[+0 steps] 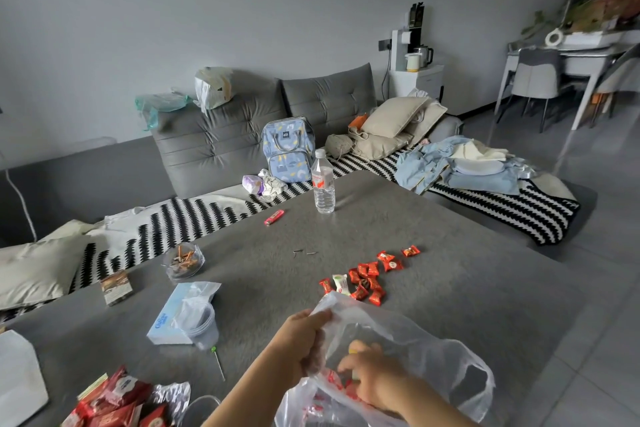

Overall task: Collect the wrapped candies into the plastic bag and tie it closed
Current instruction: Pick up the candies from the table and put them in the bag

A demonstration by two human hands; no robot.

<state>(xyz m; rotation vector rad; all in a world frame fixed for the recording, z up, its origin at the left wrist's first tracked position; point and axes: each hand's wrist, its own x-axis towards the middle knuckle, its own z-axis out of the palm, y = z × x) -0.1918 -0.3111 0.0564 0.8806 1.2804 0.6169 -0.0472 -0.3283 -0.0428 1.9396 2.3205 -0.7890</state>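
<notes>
The left hand (301, 340) is clamped on the rim of the plastic bag (426, 350), pinching a fold of film near the mouth. The right hand (370, 378) sits inside the bag, fingers curled; a yellowish piece shows at the fingertips, but whether the hand grips it or is letting it go cannot be told through the film.

Risks, as judged from this position:
- The bag is held at one point only. If that pinch slips, the mouth is likely to collapse over the right hand and the contents at the bottom may spill toward the table (450, 236) edge.
- The film is thin and limp. A quick withdrawal of the right hand could drag the film and pull pieces out with it.
- The loose candies (367, 279) lie just beyond the left hand, ahead of the bag mouth, with a few stragglers farther out to the right. A sweeping reach could scatter them.

Condition of the task items: the bag is translucent, crumpled, with handle loops visible on the right side; red wrappers show through its lower part. The remaining candies are mostly red-wrapped, one white-and-green, clustered loosely and touching in places. Collection is judged incomplete; tying has not begun.
</notes>
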